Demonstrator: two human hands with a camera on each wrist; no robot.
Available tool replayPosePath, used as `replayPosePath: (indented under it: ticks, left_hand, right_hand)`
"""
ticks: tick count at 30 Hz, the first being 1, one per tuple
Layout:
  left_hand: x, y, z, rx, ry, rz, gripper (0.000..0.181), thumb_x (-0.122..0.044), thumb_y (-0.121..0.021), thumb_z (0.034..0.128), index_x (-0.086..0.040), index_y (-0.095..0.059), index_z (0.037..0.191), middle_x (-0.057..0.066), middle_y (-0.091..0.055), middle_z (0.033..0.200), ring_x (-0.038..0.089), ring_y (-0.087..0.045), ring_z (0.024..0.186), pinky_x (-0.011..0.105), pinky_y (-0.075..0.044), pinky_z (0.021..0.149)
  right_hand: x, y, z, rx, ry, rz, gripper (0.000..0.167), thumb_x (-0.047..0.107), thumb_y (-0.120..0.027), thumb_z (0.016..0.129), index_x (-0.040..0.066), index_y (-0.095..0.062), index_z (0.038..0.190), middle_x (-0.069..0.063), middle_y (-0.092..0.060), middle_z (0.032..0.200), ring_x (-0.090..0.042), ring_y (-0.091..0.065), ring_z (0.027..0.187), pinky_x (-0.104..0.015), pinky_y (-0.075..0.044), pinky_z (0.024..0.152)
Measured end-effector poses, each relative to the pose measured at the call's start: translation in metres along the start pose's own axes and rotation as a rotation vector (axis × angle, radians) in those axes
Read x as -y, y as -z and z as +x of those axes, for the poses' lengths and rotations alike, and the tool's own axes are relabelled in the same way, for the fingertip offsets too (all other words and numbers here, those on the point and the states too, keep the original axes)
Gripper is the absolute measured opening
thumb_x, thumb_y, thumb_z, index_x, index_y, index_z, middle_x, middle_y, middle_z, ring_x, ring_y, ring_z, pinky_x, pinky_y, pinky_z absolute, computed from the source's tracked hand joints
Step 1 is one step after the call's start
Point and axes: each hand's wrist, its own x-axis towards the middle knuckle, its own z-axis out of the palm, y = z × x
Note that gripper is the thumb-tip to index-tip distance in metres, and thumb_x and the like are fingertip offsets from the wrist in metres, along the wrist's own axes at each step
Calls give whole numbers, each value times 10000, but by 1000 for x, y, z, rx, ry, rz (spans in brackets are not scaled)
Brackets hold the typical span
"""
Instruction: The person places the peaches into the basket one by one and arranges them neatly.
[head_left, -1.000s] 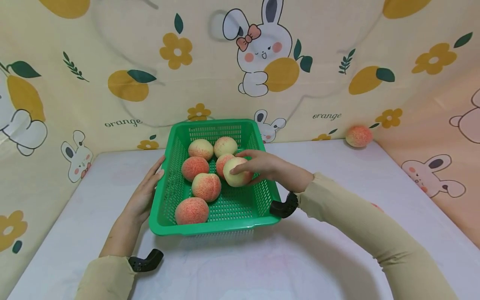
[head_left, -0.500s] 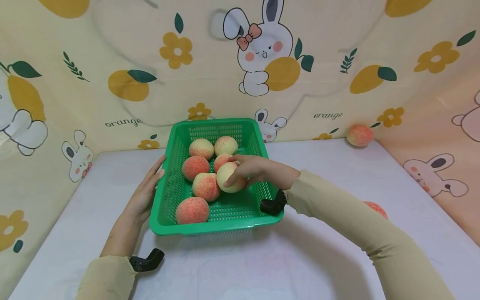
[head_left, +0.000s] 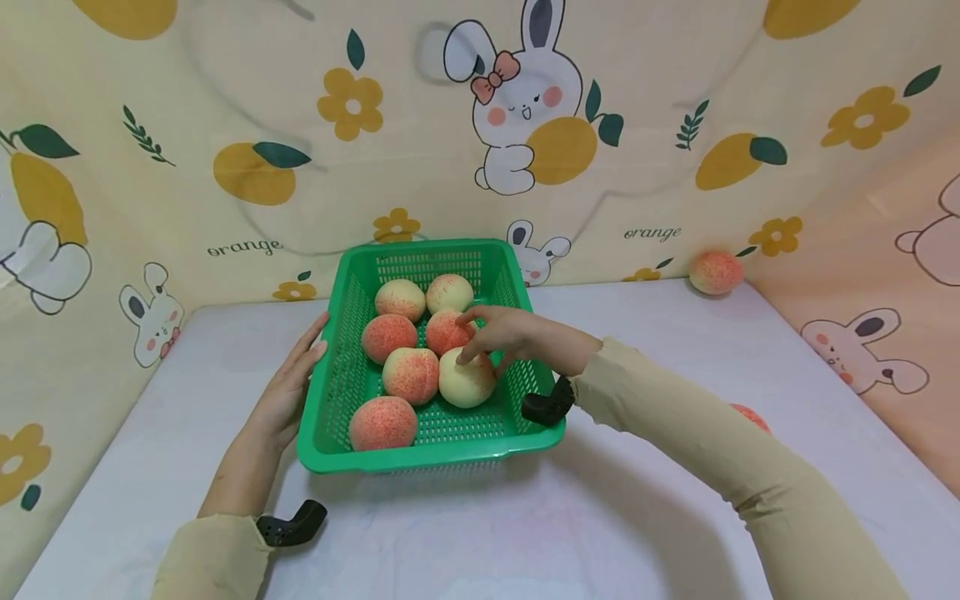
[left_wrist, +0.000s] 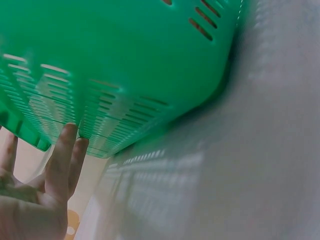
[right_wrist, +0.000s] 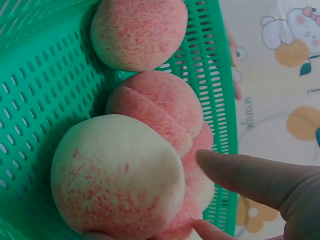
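Note:
A green perforated basket (head_left: 442, 454) with several peaches inside is on the white table. My left hand (head_left: 288, 392) lies along the basket's left side; in the left wrist view its fingers (left_wrist: 62, 155) extend straight against the slotted wall. Over the basket, my right hand (head_left: 510, 337) is at a pale peach (head_left: 467, 382), fingers spread. The right wrist view has the thumb (right_wrist: 240, 172) apart from this pale peach (right_wrist: 115, 175), with a fingertip close to its lower edge. A red peach (head_left: 448, 331) sits just behind it, and a red-yellow peach (head_left: 410, 375) is on its left.
One peach (head_left: 716, 272) lies at the table's far right corner, by the patterned cloth backdrop (head_left: 420, 167). Another peach (head_left: 752, 415) is mostly hidden behind the right sleeve (head_left: 697, 442). White table surface (head_left: 465, 533) extends in front of the basket.
My right hand has carried the pale peach toward the front, down into the basket beside the red-yellow peach, and its fingers have loosened from it. The left hand stays in place.

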Motion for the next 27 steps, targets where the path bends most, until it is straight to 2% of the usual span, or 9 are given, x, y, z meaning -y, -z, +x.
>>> replayPosePath:
  ticks: [6, 10, 15, 22, 27]
  left_hand:
    - [0, 0, -1, 7, 1, 1, 562, -354, -377, 1041, -320, -127, 1544, -32, -447, 1301, 31, -612, 946, 221, -546, 764]
    - [0, 0, -1, 7, -4, 3, 558, -353, -373, 1042, -321, -130, 1544, -36, -448, 1306, 24, -616, 940, 216, -547, 760]
    - [0, -1, 0, 5, -1, 13, 558, -358, -372, 1042, -327, -129, 1543, -38, -440, 1313, 27, -620, 946, 222, -550, 766]
    - [0, -1, 1, -6, 7, 22, 560, -364, -372, 1041, -331, -126, 1543, -34, -450, 1294, 26, -624, 933, 222, -552, 763]
    - [-1, -1, 0, -5, 13, 25, 561, -369, -371, 1041, -337, -121, 1542, -32, -430, 1302, 25, -617, 939, 224, -552, 765]
  right_hand:
    - [-4, 10, -8, 29, 37, 14, 573, 148, -656, 892, 100, -436, 1419, -145, -367, 1473, -348, -373, 1344, -474, -517, 915]
    - [-6, 18, -15, 77, 89, 76, 542, 147, -612, 922, 66, -426, 1425, -159, -397, 1450, -351, -379, 1342, -506, -468, 980]
    - [-11, 26, -25, 124, 156, 145, 532, 148, -589, 946, 43, -408, 1435, -169, -423, 1436, -367, -407, 1319, -486, -466, 991]
    - [-24, 36, -32, 196, 279, 207, 521, 94, -516, 978, -35, -339, 1450, -243, -393, 1456, -394, -396, 1337, -496, -412, 1042]
    - [-35, 41, -36, 172, 345, 239, 499, 92, -538, 969, -34, -382, 1426, -238, -417, 1430, -383, -471, 1280, -459, -424, 1038]
